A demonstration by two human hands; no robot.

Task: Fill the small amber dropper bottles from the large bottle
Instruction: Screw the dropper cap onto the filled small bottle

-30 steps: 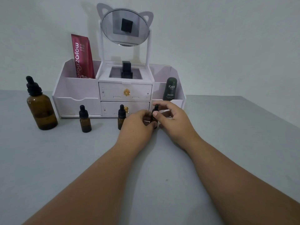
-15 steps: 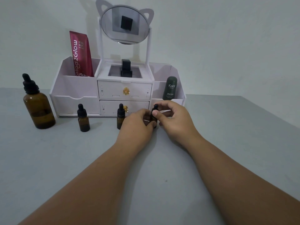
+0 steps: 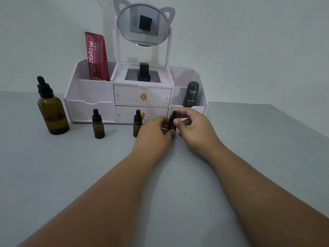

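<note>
While my right hand [image 3: 194, 125] is pinching the black dropper cap [image 3: 173, 116] of the rightmost small bottle [image 3: 172, 128], I am steadying its amber body with my left hand [image 3: 154, 134], fingers curled round it. I am judging this as the uncapping step; next calls for twisting the cap off. Two more small bottles [image 3: 98, 126] are standing left of it, the large bottle [image 3: 51, 111] farthest left.

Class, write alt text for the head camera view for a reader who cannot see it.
Two bare hands, left hand and right hand, hold a small amber dropper bottle on a grey table. Two more small bottles and a large amber bottle stand to the left, before a white organizer with a mirror.
</note>
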